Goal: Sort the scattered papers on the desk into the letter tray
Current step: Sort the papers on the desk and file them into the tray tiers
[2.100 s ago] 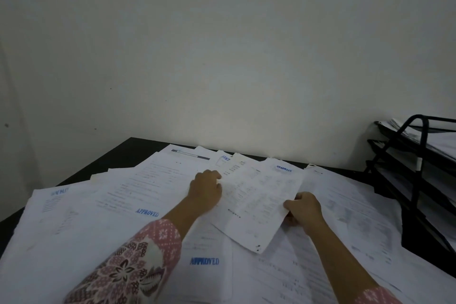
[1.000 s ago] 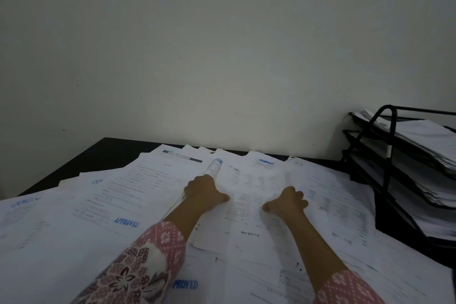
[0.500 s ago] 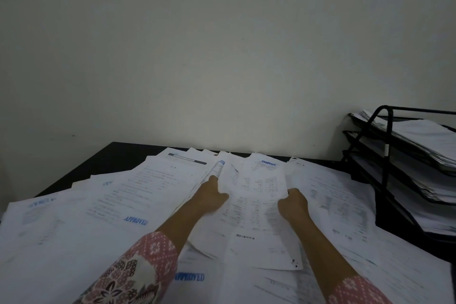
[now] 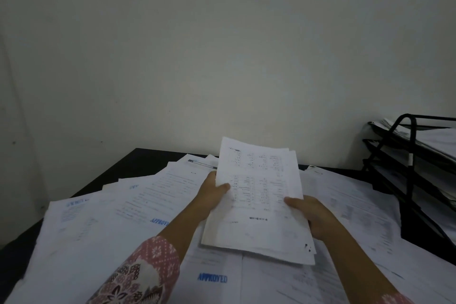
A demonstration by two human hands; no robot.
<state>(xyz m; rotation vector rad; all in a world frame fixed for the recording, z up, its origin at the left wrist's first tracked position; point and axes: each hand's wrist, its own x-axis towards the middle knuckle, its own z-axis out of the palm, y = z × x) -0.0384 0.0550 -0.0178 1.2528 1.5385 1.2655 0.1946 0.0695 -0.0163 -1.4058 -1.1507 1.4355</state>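
An office desk [image 4: 138, 163] is showing here — stamped forms [image 4: 158, 202] are lying everywhere, a black letter tray [image 4: 409, 155] standing against a bare wall [image 4: 222, 44].

Matt white printed paper sheets [image 4: 259, 205] on a dark matt counter [image 4: 128, 168]; black metal-wire letter tray [image 4: 404, 155]; patterned cloth sleeve [image 4: 145, 274].

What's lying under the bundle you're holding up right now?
Under the held bundle, gripped by the left hand and right hand, more loose sheets cover the desk, including an APPROVED-stamped sheet. What lies directly beneath its middle is hidden.
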